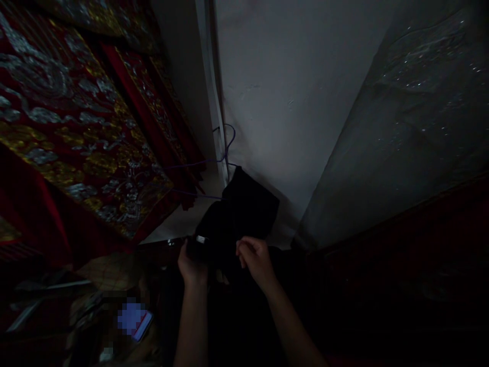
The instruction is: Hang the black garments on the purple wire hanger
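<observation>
A black garment (252, 204) hangs from the right part of a thin bluish-purple wire hanger (231, 135) in front of a pale wall. My left hand (192, 267) is closed around a fold of the dark cloth, where a small white label (201, 238) shows by the thumb. To the right of it, my right hand (254, 257) is curled in a pinch close against the same cloth. Whatever lies between its fingertips is too dark and small to make out. Deep shadow hides the lower part of the garment.
Red cloth with silver and gold embroidery (95, 132) hangs at the left. A white vertical strip (214, 76) runs down the wall behind the hanger. Sheer glittery material (405, 112) covers the right side. A lit phone (143, 326) is at lower left beside a partly blurred person.
</observation>
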Motion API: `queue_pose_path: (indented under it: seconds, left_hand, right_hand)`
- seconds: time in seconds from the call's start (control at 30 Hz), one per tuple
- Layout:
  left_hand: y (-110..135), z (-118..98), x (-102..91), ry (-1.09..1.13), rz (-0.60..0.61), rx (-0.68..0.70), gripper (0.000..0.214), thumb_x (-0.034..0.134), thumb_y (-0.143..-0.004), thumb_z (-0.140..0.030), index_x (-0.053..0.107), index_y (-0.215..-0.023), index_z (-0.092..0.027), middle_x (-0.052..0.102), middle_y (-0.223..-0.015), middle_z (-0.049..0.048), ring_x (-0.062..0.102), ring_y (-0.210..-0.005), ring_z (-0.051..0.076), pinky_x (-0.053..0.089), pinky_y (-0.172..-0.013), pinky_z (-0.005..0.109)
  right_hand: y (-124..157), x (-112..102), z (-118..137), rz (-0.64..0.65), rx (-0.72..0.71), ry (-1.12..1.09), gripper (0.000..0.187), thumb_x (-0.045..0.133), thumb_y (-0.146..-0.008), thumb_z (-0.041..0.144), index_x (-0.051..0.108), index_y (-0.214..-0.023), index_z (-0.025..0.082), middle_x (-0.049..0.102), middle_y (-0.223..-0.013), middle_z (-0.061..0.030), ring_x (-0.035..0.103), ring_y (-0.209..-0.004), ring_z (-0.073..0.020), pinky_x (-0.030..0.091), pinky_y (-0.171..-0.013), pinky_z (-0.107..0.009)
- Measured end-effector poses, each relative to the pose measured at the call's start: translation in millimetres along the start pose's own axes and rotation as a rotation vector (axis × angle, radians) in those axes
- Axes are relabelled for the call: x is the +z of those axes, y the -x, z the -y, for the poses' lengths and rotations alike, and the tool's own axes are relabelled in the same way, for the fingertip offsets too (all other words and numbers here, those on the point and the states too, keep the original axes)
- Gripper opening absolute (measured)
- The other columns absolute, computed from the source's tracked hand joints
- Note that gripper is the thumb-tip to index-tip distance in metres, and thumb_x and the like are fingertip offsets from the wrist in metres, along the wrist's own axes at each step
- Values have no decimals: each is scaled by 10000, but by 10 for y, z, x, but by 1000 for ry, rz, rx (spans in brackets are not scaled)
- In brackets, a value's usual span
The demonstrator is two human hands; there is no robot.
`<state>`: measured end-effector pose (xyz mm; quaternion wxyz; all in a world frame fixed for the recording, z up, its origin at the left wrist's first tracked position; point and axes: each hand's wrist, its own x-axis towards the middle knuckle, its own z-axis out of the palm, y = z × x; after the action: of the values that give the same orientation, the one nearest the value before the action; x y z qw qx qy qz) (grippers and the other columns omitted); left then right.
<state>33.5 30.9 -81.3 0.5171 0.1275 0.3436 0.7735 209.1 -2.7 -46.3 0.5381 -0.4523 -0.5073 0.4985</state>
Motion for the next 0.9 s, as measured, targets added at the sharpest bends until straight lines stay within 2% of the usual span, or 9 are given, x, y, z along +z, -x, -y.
queue_pose_path:
  seconds: [0.07, 0.17, 0.27, 0.33, 0.43, 0.53, 0.63, 0.73, 0.9]
  left_hand:
    - [226, 49, 118, -29, -3, -62, 183, 622, -807, -325, 730, -827, -178, 746, -841, 53, 701, -908, 215, 514, -887, 347]
    - [500, 36, 369, -130, 135, -53, 261, 711, -776, -394, 743, -914, -174, 753, -988, 74, 686, -998, 224, 507, -916, 334]
    - [686, 14, 541, -321, 295, 49, 248, 729, -801, -423, 726, -908, -200, 715, -1161, 72, 660, -1067, 221, 494, -929, 314]
    - [747, 8, 587, -474, 379, 194, 221, 685, -856, -418, 708, -865, -199, 682, -1220, 75, 627, -1136, 231, 465, -989, 331]
    - [738, -18, 574, -701, 485, 431, 250, 635, -902, -429, 686, -845, -191, 664, -1208, 91, 584, -1194, 253, 415, -1064, 374]
    - [662, -70, 462, -834, 584, 383, 304, 519, -966, -475, 665, -1031, -216, 654, -1244, 84, 576, -1214, 243, 418, -1069, 386]
    - [590, -131, 273, -1005, 688, 131, 449, 439, -986, -533, 578, -1288, -233, 619, -1352, 90, 540, -1290, 243, 417, -1090, 395]
    - [543, -207, 134, -1209, 882, -20, 497, 521, -941, -550, 613, -1288, -205, 633, -1356, 103, 569, -1264, 273, 425, -1093, 411]
    - [502, -432, 202, -1333, 911, 62, 398, 563, -920, -531, 710, -1113, -215, 755, -1089, 53, 687, -984, 257, 530, -929, 374]
  right_hand:
    - [-46, -63, -43, -62, -20, 64, 328, 571, -809, 404, 516, -553, 207, 427, -453, 49, 407, -425, -101, 285, -450, -236]
    - [-61, -145, -15, -148, -138, 177, 278, 647, -811, 410, 563, -650, 200, 565, -639, 6, 556, -650, -151, 424, -619, -251]
    - [0, -173, 70, -5, -207, 123, 205, 628, -868, 399, 642, -961, 217, 677, -995, -41, 621, -1004, -205, 466, -910, -301]
    - [53, -161, 104, 163, -178, 72, 332, 662, -852, 373, 607, -1150, 235, 665, -1154, -48, 607, -1118, -217, 460, -978, -323]
    - [86, -133, 112, 324, -156, 85, 475, 709, -781, 255, 585, -1238, 220, 673, -1174, -41, 624, -1101, -230, 492, -953, -341]
    - [10, -151, 176, 375, -165, 185, 222, 590, -783, 177, 698, -977, 188, 718, -906, -11, 667, -866, -210, 537, -799, -321]
    - [-220, -246, 390, 254, -257, 238, 174, 552, -749, 177, 713, -814, 194, 703, -749, -3, 657, -751, -203, 540, -726, -311]
    - [-611, -349, 640, 28, -451, 204, 299, 564, -715, 181, 717, -971, 201, 738, -932, -28, 674, -896, -223, 535, -848, -337]
    - [-1329, -356, 592, -40, -475, 253, 380, 526, -852, 310, 654, -1197, 213, 687, -1247, -62, 615, -1171, -219, 436, -1055, -366]
